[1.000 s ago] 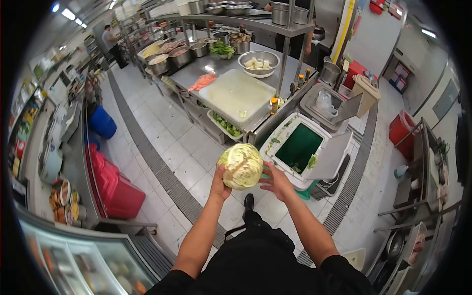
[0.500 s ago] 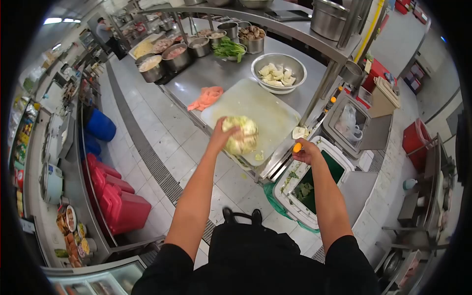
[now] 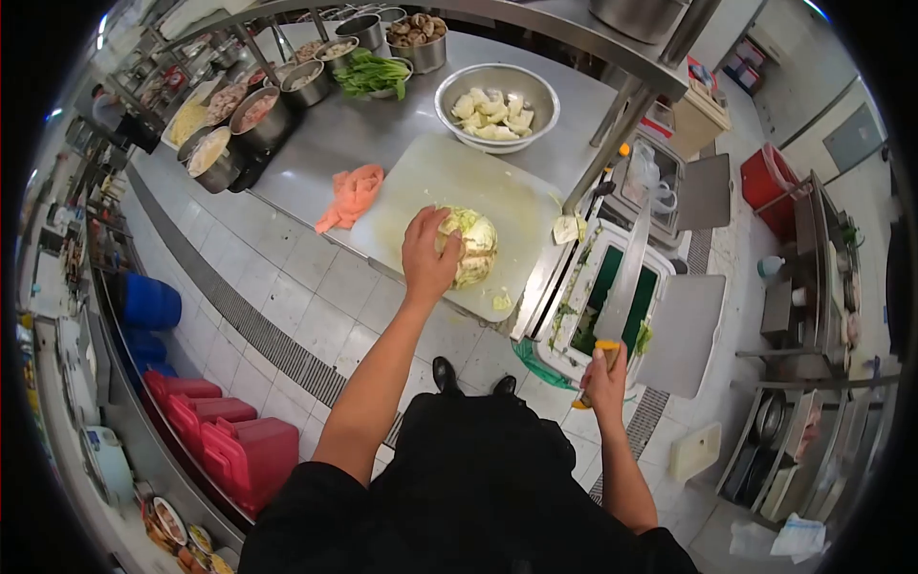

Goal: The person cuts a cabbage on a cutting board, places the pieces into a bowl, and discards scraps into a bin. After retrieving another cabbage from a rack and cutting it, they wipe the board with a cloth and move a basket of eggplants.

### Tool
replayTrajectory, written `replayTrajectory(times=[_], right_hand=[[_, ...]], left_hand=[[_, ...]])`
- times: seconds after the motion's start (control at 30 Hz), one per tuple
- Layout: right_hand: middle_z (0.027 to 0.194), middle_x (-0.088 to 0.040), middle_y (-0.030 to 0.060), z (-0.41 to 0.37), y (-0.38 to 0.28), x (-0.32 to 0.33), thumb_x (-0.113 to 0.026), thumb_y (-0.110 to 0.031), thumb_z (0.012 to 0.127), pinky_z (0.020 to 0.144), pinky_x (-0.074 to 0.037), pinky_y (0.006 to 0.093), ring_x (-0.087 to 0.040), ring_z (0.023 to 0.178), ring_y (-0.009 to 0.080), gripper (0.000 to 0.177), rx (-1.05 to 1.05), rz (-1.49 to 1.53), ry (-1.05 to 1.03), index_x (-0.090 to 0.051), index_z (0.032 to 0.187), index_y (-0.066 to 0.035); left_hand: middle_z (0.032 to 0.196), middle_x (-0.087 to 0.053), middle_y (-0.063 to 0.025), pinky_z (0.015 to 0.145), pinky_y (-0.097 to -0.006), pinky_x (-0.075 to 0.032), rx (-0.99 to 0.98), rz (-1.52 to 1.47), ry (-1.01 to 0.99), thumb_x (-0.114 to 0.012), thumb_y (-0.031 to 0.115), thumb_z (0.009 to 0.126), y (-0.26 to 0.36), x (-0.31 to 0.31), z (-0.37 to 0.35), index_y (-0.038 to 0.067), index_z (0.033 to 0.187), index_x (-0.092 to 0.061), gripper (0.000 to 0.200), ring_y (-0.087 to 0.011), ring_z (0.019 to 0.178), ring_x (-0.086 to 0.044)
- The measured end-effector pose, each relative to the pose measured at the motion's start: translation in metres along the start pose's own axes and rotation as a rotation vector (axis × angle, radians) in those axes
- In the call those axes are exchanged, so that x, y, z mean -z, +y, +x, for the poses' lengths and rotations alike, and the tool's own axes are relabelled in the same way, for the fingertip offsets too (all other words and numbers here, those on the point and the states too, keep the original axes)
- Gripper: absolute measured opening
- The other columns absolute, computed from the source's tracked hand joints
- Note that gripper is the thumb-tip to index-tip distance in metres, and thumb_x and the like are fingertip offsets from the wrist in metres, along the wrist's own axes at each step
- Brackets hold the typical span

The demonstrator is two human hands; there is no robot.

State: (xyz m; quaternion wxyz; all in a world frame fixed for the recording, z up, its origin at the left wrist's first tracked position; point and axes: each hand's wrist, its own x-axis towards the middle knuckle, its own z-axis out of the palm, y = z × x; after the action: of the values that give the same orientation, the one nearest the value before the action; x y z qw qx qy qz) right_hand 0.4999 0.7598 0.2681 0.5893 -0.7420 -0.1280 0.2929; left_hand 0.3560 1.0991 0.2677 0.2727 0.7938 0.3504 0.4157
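The left hand (image 3: 427, 253) lies over the near-left side of the cabbage (image 3: 475, 251), with its fingers curled round the head and clamped on it. The cabbage sits on the white cutting board (image 3: 449, 177), close to the board's front edge. Its pale green leaves show just past the fingertips, on the side away from the palm. Left of this grip, an orange cloth (image 3: 352, 194) lies crumpled on the steel counter (image 3: 325, 143), just beside the board's edge. Straight beyond the grip, across the board, stands a steel bowl (image 3: 497, 91) holding pale cut pieces. Further left of the bowl are leafy greens (image 3: 373, 72) and a row of metal pans (image 3: 258, 110) with food in them. The right hand (image 3: 604, 378) is well apart from the cabbage, low and off to the side of the counter. It is closed tight on the orange handle of a cleaver (image 3: 626, 277). The broad blade rises away from the fist and points toward the counter's corner. Under and behind that blade, just beyond the fist, an open white bin (image 3: 572, 287) with a green lining holds leaf scraps. The bin's lid (image 3: 684, 335) is swung out on the outer side of the right hand. Below the left forearm, red crates (image 3: 234, 445) stand on the tiled floor.
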Motion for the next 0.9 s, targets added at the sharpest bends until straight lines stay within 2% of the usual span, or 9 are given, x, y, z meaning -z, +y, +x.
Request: replayTrajectory(times=[0.03,0.1,0.13,0.2,0.23,0.33,0.47,0.63,0.9], right_hand=[[0.075,-0.056,0.0046,0.001,-0.021,-0.009,-0.058,-0.017,0.098,0.051,-0.05,0.0285,-0.062,0.062,0.0138,0.043,-0.005,-0.001,0.009,-0.042,0.136,-0.007],[0.065,-0.059,0.0079,-0.001,-0.055,-0.032,-0.061,-0.021,0.096,0.052,-0.049,0.0341,-0.062,0.059,0.0173,0.041,0.032,-0.316,-0.06,-0.048,0.131,-0.004],[0.066,-0.064,0.0168,0.0,-0.054,-0.041,-0.061,-0.024,0.094,0.056,-0.05,0.0441,-0.065,0.058,0.0307,0.038,0.206,-0.492,-0.039,-0.052,0.123,-0.002],[0.073,-0.066,0.0227,-0.011,-0.071,-0.056,-0.06,-0.025,0.092,0.061,-0.05,0.0515,-0.065,0.065,0.0438,0.038,0.37,-0.722,-0.136,-0.052,0.12,-0.002],[0.075,-0.067,0.0239,-0.019,-0.084,-0.063,-0.057,-0.027,0.094,0.062,-0.05,0.0538,-0.065,0.071,0.0461,0.034,0.337,-0.81,-0.206,-0.053,0.117,-0.002],[0.074,-0.067,0.024,-0.033,-0.086,-0.073,-0.057,-0.028,0.095,0.062,-0.05,0.0538,-0.066,0.07,0.0449,0.034,0.327,-0.912,-0.292,-0.054,0.118,-0.003],[0.07,-0.066,0.0235,-0.039,-0.093,-0.075,-0.057,-0.03,0.096,0.063,-0.051,0.0538,-0.066,0.068,0.0442,0.032,0.298,-1.002,-0.323,-0.052,0.112,-0.003],[0.068,-0.065,0.0232,-0.041,-0.113,-0.069,-0.057,-0.03,0.097,0.062,-0.05,0.0541,-0.065,0.066,0.0449,0.03,0.247,-1.026,-0.362,-0.05,0.109,-0.003],[0.068,-0.065,0.0243,-0.038,-0.13,-0.066,-0.056,-0.031,0.098,0.063,-0.05,0.0553,-0.065,0.067,0.0458,0.03,0.185,-1.075,-0.431,-0.05,0.107,-0.002]], left_hand=[[0.134,-0.053,-0.0184,0.103,-0.0427,-0.043,-0.009,0.04,0.012,-0.064,0.017,0.091,0.004,0.0,0.002,0.006,0.126,-0.06,0.037,-0.0366,0.125,-0.052],[0.133,-0.053,-0.0183,0.102,-0.0441,-0.043,0.002,0.042,0.029,-0.063,0.017,0.091,0.003,-0.002,0.003,0.007,0.124,-0.06,0.035,-0.0377,0.123,-0.052],[0.132,-0.053,-0.0183,0.1,-0.0455,-0.044,0.016,0.05,0.054,-0.062,0.018,0.091,0.005,-0.004,0.003,0.007,0.122,-0.06,0.032,-0.0388,0.122,-0.052],[0.131,-0.052,-0.0183,0.099,-0.0467,-0.043,-0.035,0.082,0.052,-0.061,0.017,0.092,0.006,-0.006,0.003,0.008,0.121,-0.061,0.03,-0.0395,0.121,-0.052],[0.13,-0.052,-0.0183,0.098,-0.0479,-0.043,-0.083,0.122,0.065,-0.06,0.017,0.092,0.006,-0.005,0.004,0.008,0.119,-0.061,0.029,-0.0401,0.119,-0.052],[0.129,-0.051,-0.0179,0.097,-0.0483,-0.043,-0.087,0.189,0.034,-0.059,0.017,0.092,0.01,-0.007,0.005,0.009,0.119,-0.061,0.028,-0.0394,0.117,-0.051],[0.125,-0.052,-0.0178,0.097,-0.0484,-0.042,-0.071,0.195,0.023,-0.058,0.016,0.092,0.01,-0.009,0.008,0.01,0.118,-0.062,0.027,-0.0392,0.115,-0.05],[0.123,-0.049,-0.0153,0.093,-0.0503,-0.042,-0.124,0.248,0.03,-0.061,0.017,0.089,0.008,-0.014,0.01,0.013,0.115,-0.065,0.026,-0.0386,0.115,-0.048],[0.122,-0.048,-0.0154,0.093,-0.0506,-0.041,-0.092,0.267,-0.028,-0.06,0.016,0.089,0.013,-0.015,0.014,0.012,0.112,-0.063,0.024,-0.0381,0.115,-0.047]])
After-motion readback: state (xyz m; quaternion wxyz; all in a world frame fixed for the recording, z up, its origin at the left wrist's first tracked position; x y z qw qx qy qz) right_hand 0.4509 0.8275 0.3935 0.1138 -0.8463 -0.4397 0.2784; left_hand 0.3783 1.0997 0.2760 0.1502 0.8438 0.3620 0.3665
